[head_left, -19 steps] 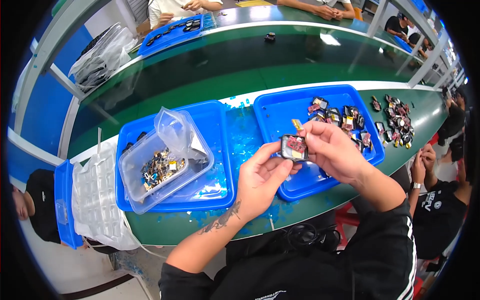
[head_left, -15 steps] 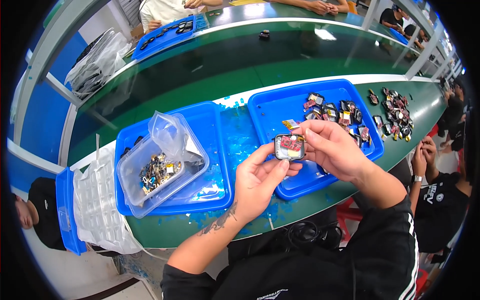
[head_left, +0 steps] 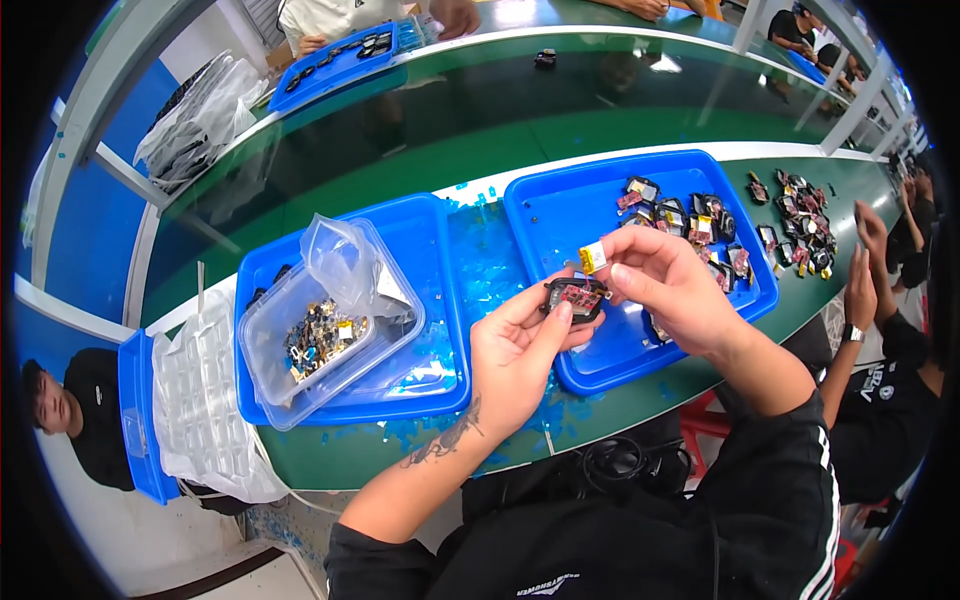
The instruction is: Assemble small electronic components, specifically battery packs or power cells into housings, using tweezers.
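My left hand (head_left: 518,362) grips a small black device housing (head_left: 575,297), like an opened smartwatch case, with a red circuit board inside. Its thumb presses on the lower edge of the housing. Pinched in the fingertips of my right hand (head_left: 672,292) is a small silver-white battery (head_left: 593,258) with yellow tape, just above the housing. Whether a wire still joins the two I cannot tell. Under my hands lies a blue tray (head_left: 528,190) with similar opened housings (head_left: 690,215) in its far right part.
More opened housings (head_left: 805,222) are heaped on the green table at the right. Left of my hands, a second blue tray (head_left: 425,215) bears a clear plastic box (head_left: 262,350) of small parts. Blue film scraps (head_left: 490,270) litter the table. Other people sit around.
My right hand has turned the battery so its flat face shows above the housing. The housing in my left hand has tilted. A person's hands at the right have moved up.
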A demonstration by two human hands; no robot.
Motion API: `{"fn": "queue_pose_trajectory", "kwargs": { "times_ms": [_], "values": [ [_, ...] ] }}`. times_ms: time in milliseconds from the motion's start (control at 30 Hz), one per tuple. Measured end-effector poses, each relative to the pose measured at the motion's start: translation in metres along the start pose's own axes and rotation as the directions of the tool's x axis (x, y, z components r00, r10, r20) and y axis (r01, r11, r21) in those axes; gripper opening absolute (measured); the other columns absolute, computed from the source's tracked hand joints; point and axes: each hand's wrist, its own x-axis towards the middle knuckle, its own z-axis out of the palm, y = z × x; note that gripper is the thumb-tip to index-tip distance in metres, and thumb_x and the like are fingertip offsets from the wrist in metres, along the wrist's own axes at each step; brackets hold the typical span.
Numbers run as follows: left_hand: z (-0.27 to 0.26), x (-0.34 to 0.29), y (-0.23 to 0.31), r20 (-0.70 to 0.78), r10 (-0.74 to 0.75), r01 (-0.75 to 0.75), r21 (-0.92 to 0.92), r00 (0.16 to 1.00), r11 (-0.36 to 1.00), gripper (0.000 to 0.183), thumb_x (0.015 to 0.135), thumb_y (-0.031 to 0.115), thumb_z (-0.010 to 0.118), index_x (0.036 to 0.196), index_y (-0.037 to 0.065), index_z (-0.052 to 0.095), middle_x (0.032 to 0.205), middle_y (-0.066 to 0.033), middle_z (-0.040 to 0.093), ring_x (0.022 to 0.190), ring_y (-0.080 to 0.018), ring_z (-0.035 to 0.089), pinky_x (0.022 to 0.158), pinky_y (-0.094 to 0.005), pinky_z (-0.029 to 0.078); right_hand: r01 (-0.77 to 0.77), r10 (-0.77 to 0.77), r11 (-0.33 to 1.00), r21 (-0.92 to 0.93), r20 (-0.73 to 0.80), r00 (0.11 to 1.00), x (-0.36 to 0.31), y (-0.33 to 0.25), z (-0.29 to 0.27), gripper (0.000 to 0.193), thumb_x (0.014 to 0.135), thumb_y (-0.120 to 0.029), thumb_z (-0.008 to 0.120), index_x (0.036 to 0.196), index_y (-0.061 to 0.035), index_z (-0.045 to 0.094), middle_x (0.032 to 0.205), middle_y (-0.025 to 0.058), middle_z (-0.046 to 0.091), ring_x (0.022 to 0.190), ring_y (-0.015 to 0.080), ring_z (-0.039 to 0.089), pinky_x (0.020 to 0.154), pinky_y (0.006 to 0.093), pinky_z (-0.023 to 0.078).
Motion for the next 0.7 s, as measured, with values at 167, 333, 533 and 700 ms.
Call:
{"fn": "queue_pose_trajectory", "kwargs": {
  "times_ms": [167, 333, 533, 700],
  "values": [
    [0.002, -0.001, 0.0, -0.003, -0.003, 0.003, 0.023, 1.0, 1.0, 0.043, 0.096, 0.0, 0.05, 0.137, -0.006, 0.039, 0.118, -0.0187, 0.06, 0.103, -0.0257, 0.065, 0.086, -0.0308, 0.056, -0.013, 0.015, 1.0, -0.027, 0.056, 0.998, 0.006, -0.001, -0.004, 0.015, 0.091, -0.012, 0.063, 0.101, -0.0012, 0.06, 0.099, 0.0031, 0.063, 0.092, 0.0076, 0.059, 0.082, 0.0237, 0.048],
    [-0.001, 0.001, 0.003, -0.01, -0.002, 0.002, -0.027, 1.0, 1.0, 0.049, 0.095, -0.001, 0.048, 0.142, 0.001, 0.033, 0.117, -0.0199, 0.061, 0.101, -0.027, 0.066, 0.085, -0.0321, 0.057, 0.225, -0.219, 0.955, -0.193, 0.05, 0.974, 0.005, 0.0, -0.002, 0.009, 0.091, -0.007, 0.061, 0.097, -0.0013, 0.06, 0.093, 0.0019, 0.061, 0.087, 0.0086, 0.058, 0.08, 0.0249, 0.047],
    [0.001, -0.002, 0.006, -0.014, -0.024, 0.024, -0.009, 1.0, 1.0, 0.048, 0.097, 0.001, 0.047, 0.142, 0.005, 0.029, 0.116, -0.0183, 0.061, 0.101, -0.0265, 0.066, 0.083, -0.0321, 0.057, 0.486, -0.435, 0.743, -0.46, 0.221, 0.873, -0.002, -0.006, -0.011, 0.01, 0.086, -0.003, 0.065, 0.095, 0.0007, 0.062, 0.092, 0.0061, 0.063, 0.087, 0.0118, 0.059, 0.078, 0.0274, 0.048],
    [0.001, -0.001, 0.008, -0.005, -0.035, 0.034, -0.034, 0.999, 0.999, 0.047, 0.097, 0.001, 0.046, 0.141, 0.004, 0.032, 0.118, -0.0218, 0.06, 0.1, -0.0309, 0.067, 0.082, -0.0334, 0.058, 0.23, -0.237, 0.909, -0.347, 0.022, 0.971, 0.002, -0.005, -0.008, 0.011, 0.089, -0.008, 0.064, 0.095, 0.0015, 0.062, 0.089, 0.003, 0.062, 0.082, 0.0086, 0.058, 0.076, 0.0247, 0.047]
  ]
}}
